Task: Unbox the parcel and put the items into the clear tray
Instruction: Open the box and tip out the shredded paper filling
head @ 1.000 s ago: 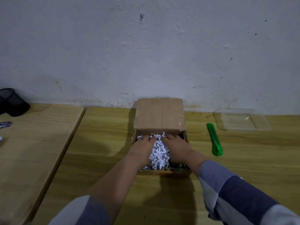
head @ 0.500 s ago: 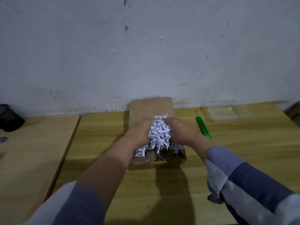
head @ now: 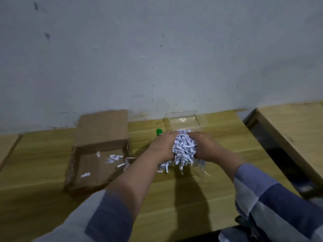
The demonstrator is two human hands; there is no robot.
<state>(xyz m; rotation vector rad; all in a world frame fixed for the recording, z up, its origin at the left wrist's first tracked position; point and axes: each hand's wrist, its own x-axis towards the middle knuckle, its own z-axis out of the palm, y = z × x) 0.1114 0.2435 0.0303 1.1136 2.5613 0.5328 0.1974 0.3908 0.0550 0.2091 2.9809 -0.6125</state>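
Observation:
A bundle of white shredded paper is pressed between my left hand and my right hand, held above the table to the right of the open cardboard box. Loose strips dangle below the bundle. Whatever lies inside the shreds is hidden. The box has its lid flap folded back toward the wall, and only a few paper scraps lie on its floor. The clear tray stands by the wall, just beyond my hands.
The tip of a green utility knife shows behind my left hand. A second wooden table stands at the right across a dark gap. Another table edge is at the far left. The white wall runs along the back.
Both hands lifted the shredded paper bundle out of the box and carried it right, toward the clear tray. The view swung right, and the box now shows a nearly bare floor.

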